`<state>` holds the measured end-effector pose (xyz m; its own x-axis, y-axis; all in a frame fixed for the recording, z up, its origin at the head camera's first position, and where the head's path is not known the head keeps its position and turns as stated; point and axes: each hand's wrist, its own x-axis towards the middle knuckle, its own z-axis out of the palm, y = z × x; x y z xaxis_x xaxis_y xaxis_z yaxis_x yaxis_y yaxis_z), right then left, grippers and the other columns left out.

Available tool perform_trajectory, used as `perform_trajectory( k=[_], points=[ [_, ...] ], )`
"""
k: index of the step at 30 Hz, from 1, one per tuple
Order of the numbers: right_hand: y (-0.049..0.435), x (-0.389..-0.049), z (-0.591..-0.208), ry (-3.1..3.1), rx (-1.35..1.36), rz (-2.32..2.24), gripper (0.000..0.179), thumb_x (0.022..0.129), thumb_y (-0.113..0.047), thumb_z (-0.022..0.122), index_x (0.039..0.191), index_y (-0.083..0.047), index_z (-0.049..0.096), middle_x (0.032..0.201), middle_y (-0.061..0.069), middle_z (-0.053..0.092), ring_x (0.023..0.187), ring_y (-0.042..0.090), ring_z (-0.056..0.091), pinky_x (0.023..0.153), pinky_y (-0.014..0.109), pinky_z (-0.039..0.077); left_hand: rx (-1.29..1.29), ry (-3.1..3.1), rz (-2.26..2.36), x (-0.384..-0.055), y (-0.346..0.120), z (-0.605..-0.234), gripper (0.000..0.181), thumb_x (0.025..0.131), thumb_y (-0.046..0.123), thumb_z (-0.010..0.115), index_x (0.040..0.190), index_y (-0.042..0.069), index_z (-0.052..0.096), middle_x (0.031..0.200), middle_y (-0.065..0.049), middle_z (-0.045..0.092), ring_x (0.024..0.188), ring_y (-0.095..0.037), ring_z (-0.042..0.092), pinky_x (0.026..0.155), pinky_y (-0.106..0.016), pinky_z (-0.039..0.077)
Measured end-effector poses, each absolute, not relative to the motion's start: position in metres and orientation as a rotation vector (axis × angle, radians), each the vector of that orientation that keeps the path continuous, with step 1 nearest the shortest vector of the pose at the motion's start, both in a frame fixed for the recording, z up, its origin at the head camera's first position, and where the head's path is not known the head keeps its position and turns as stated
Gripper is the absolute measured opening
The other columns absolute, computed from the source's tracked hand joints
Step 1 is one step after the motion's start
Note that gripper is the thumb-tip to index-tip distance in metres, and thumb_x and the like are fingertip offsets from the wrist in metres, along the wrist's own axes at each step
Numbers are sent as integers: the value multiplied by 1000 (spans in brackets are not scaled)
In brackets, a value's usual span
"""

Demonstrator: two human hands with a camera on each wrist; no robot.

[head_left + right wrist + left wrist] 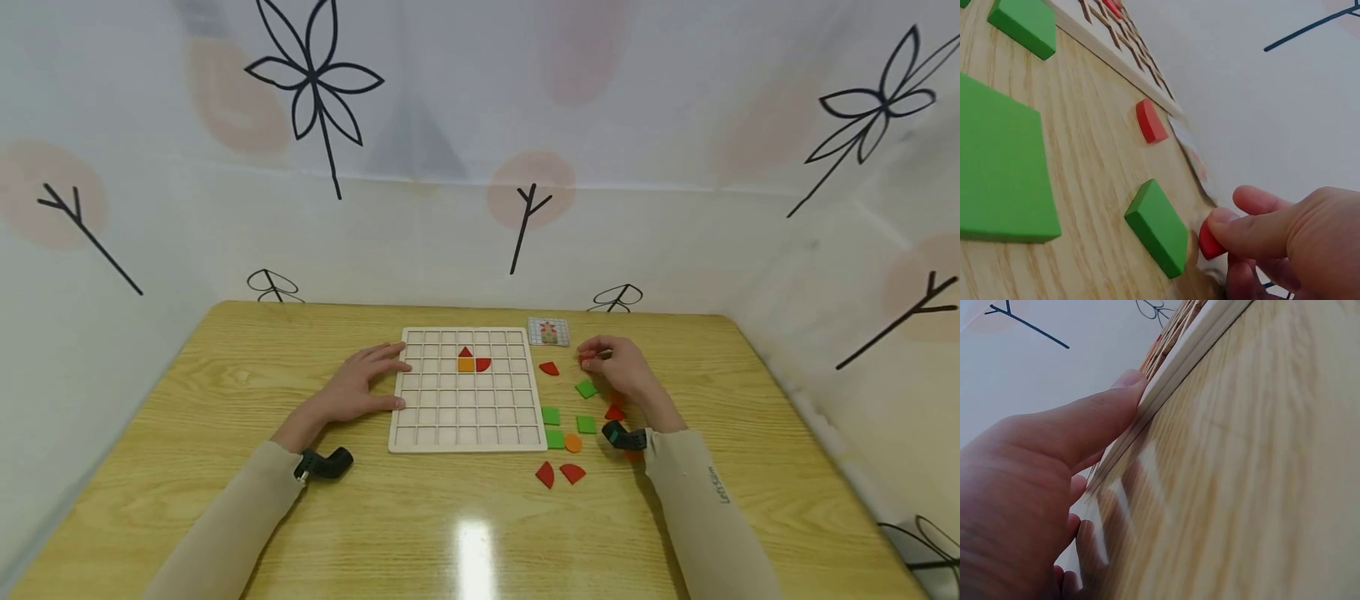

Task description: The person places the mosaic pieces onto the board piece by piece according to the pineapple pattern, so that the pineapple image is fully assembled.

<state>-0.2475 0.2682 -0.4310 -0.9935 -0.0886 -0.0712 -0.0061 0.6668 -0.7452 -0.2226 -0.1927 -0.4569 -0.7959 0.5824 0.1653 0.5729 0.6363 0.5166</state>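
Observation:
A white grid board (431,421) lies on the table, its squares holding a red triangle (465,352), an orange square (466,365) and a red quarter-circle (483,364). My left hand (358,386) rests at the board's left edge, fingers spread, the thumb (1104,419) touching the rim. To the right of the board, my right hand (621,367) pinches a red block (1209,242) between thumb and fingers, close to the tabletop. Part of that block is hidden by the fingers. A green square (1159,228) and another red quarter-circle (1150,121) lie near it.
A picture card (548,332) with a gridded figure lies by the board's top right corner. Several loose blocks are scattered right of the board, among them a green square (587,425), an orange disc (573,442) and a red quarter-circle (572,473). A patterned cloth (450,242) hangs behind the table.

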Motion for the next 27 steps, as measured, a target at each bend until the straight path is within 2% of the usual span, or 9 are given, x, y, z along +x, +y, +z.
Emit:
perform_trajectory(
  k=[3, 7, 14, 17, 20, 22, 23, 24, 27],
  points=[
    [266, -247, -428, 2763, -83, -1251, 22, 98, -5, 61, 119, 1, 66, 115, 19, 63, 102, 34, 53, 89, 41, 45, 997, 2824, 887, -223, -192, -457, 56, 88, 42, 75, 135, 16, 62, 160, -10, 33, 147, -37, 23, 114, -63, 17],
    [256, -247, -426, 2716, -115, -1295, 26, 100, -13, 62, 122, -1, 66, 120, 18, 62, 101, 32, 52, 83, 37, 44, 1000, 2826, 885, -223, -192, -457, 56, 88, 41, 75, 135, 15, 62, 159, -10, 33, 147, -38, 23, 114, -63, 17],
    [218, -251, -427, 2686, -244, -1385, 22, 98, -16, 65, 116, -3, 70, 111, 13, 67, 97, 27, 59, 74, 30, 47, 998, 2823, 895, -222, -193, -456, 55, 87, 40, 76, 134, 15, 62, 159, -11, 34, 146, -38, 24, 114, -63, 17],
    [199, -253, -427, 2679, -326, -1407, 20, 98, -12, 65, 115, -3, 71, 111, 13, 67, 94, 28, 60, 69, 33, 50, 994, 2822, 901, -222, -193, -456, 55, 87, 40, 76, 134, 14, 62, 159, -11, 34, 146, -38, 23, 114, -63, 17],
    [182, -256, -429, 2685, -398, -1401, 18, 97, -8, 65, 113, -3, 73, 111, 12, 69, 94, 28, 63, 80, 40, 52, 994, 2821, 899, -222, -193, -457, 55, 88, 40, 76, 135, 15, 62, 159, -11, 33, 147, -37, 23, 114, -63, 17],
    [171, -258, -431, 2680, -423, -1402, 18, 97, -6, 64, 112, -4, 73, 111, 11, 71, 97, 27, 64, 97, 46, 45, 997, 2822, 898, -222, -193, -457, 55, 88, 41, 75, 135, 15, 62, 159, -11, 33, 147, -38, 23, 114, -64, 17],
    [165, -258, -432, 2671, -429, -1414, 18, 97, -5, 64, 112, -4, 74, 110, 11, 71, 98, 26, 65, 107, 48, 36, 999, 2823, 897, -222, -193, -457, 55, 88, 41, 75, 135, 15, 62, 159, -11, 33, 147, -38, 23, 114, -63, 17],
    [160, -259, -433, 2654, -426, -1431, 18, 97, -5, 64, 112, -5, 74, 109, 10, 72, 97, 25, 66, 108, 49, 34, 999, 2822, 899, -222, -193, -457, 55, 88, 40, 75, 135, 15, 62, 159, -11, 33, 147, -38, 23, 113, -63, 17],
    [145, -258, -436, 2597, -427, -1492, 19, 98, -5, 63, 113, -6, 74, 108, 9, 72, 95, 24, 65, 103, 46, 39, 998, 2823, 902, -222, -193, -457, 55, 88, 40, 75, 135, 14, 62, 159, -11, 33, 147, -38, 23, 113, -64, 17]
  ],
)
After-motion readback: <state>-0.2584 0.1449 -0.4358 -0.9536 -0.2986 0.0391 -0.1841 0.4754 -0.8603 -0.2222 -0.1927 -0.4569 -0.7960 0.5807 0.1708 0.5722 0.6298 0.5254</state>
